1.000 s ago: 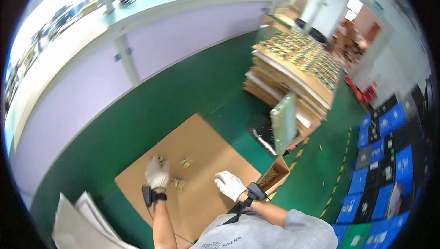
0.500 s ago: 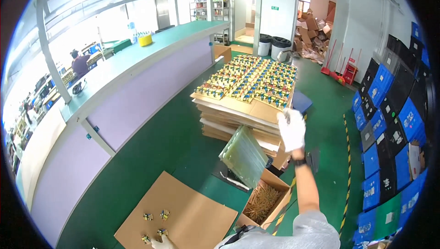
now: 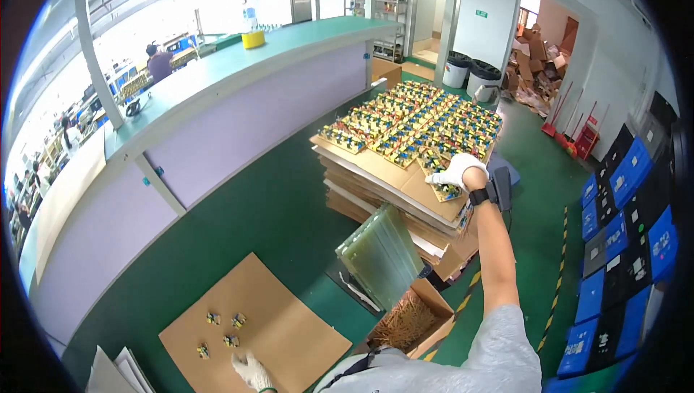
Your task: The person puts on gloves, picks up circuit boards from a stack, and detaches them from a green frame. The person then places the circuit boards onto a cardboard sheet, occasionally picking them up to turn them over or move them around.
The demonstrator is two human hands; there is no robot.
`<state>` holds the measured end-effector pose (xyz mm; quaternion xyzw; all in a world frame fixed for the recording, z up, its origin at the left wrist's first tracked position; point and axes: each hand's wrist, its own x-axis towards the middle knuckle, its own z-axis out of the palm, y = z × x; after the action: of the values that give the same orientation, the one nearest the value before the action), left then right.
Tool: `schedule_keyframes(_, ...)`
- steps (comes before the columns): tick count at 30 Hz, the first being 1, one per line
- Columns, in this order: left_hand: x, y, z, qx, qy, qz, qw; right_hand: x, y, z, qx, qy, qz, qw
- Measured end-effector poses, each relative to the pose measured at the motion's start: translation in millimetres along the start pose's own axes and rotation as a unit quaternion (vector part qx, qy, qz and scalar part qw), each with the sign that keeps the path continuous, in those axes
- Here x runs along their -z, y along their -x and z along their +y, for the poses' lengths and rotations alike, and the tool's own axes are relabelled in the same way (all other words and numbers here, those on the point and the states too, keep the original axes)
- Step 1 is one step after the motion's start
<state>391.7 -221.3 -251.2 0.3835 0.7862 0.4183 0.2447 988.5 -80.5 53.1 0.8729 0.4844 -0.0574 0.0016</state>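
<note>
My right hand, in a white glove, reaches out to the near right corner of a cardboard stack. Its fingers are closed on the edge of a circuit board with yellow and blue parts. Beyond it, rows of similar circuit boards cover the top of the stack. Low in the picture, my gloved left hand hovers by or rests on a brown cardboard sheet, fingers apart with nothing in them. Several small circuit boards, one of them this small board, lie on the sheet just beyond my left fingers.
A greenish translucent stack of sheets leans beside an open carton of thin brown strips. Along the left runs a green-topped partition. Blue and black crates line the right side. Waste bins stand by the doorway.
My right hand has come down from the air onto a circuit board at the stack's corner. My left hand has drawn back from the small boards, and the view has shifted.
</note>
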Motion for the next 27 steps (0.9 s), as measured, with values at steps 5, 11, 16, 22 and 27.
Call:
schedule_keyframes(5,-38.1,7.2,18.6,0.115,0.134,-0.06,0.982,-2.1,1.5,4.1,0.087,-0.335,-0.088,0.934)
schedule_keyframes(11,-63.5,17.9,56.0,0.044,0.137,-0.096,0.985,-20.9,46.9,17.3,0.403,-0.452,-0.01,0.796)
schedule_keyframes(16,-65.7,25.7,58.4,0.037,0.12,-0.107,0.986,-74.9,130.2,-7.6,0.167,-0.694,-0.07,0.697)
schedule_keyframes(22,-59.1,40.4,57.5,0.017,0.014,-0.112,0.994,-193.8,149.2,-42.4,0.06,-0.38,0.071,0.92)
schedule_keyframes(27,-60.2,38.2,68.8,-0.01,0.003,-0.118,0.993,-253.7,133.9,-44.2,0.08,-0.325,0.129,0.933)
